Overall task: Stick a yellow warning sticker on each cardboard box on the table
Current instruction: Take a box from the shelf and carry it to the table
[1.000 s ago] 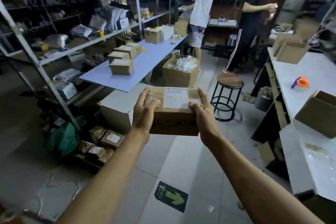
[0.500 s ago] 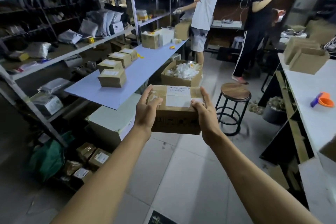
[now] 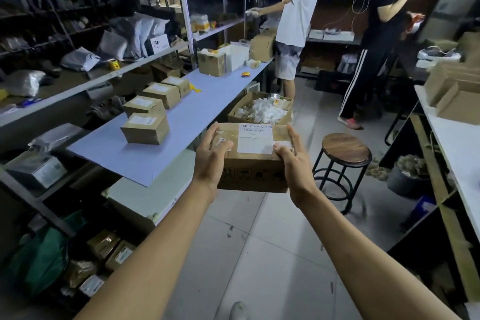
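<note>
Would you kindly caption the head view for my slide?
Both hands, left and right, carry a labelled cardboard box toward the blue table.

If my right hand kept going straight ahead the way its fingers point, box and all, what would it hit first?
Probably the open carton of white packets on the floor just beyond the carried box. The right hand points forward and slightly left toward it. Depth is unclear, so the hand might pass above the carton.

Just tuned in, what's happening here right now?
The person is carrying a cardboard box with a white label on top, left hand and right hand gripping its sides, above the floor beside the blue table. Four small boxes already sit in a row on that table. No yellow sticker shows on the carried box.
</note>
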`<action>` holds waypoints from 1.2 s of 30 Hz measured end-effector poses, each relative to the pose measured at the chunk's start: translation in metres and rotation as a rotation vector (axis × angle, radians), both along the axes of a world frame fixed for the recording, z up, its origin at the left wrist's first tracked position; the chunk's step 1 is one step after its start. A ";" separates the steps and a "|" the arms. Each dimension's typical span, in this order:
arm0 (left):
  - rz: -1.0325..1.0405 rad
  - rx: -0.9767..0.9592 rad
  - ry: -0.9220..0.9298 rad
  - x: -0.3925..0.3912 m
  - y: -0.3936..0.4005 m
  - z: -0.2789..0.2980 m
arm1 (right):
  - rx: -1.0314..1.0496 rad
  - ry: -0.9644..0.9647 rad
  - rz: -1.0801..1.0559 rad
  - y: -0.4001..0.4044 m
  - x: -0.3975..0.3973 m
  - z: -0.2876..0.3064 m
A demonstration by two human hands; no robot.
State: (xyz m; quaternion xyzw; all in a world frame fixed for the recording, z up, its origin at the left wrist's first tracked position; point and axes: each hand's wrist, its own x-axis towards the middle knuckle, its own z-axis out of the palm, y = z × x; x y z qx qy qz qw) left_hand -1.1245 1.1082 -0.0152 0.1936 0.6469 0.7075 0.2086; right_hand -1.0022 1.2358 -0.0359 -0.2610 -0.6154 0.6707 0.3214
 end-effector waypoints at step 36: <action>0.143 -0.068 -0.108 -0.349 0.424 -0.041 | 0.017 -0.153 0.134 0.440 -0.373 -0.036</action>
